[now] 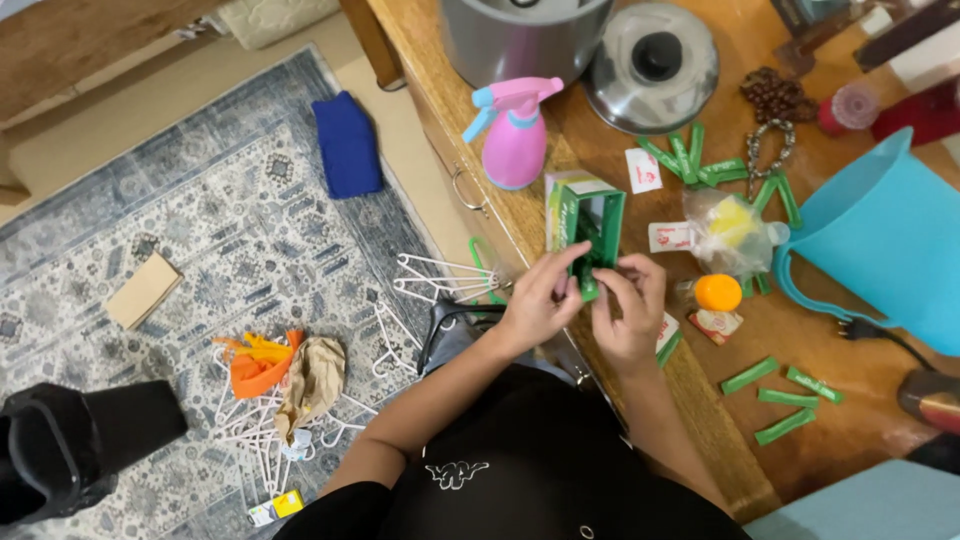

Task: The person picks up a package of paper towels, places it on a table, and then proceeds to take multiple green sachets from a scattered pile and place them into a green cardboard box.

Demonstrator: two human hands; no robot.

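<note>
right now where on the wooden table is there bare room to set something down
Bare wood shows on the brown wooden table between the loose green sachets and the teal plastic bucket, though a black power cord crosses it. Another patch lies left of those sachets. It is crowded around both hands, the green carton, the clear bag and the steel lid.

An open green carton point(590, 225) stands on the table edge, held between my left grip point(540, 300) and right grip point(632, 310). Flat green sachets point(690, 158) lie fanned just beyond it, with four more sachets point(785, 395) apart near the table's right end. Two small white packets point(643, 170) rest beside a clear plastic bag point(730, 232). A small red-and-white packet point(715, 323) lies just right of my right grip. On the rug, a little yellow box point(276, 508).
</note>
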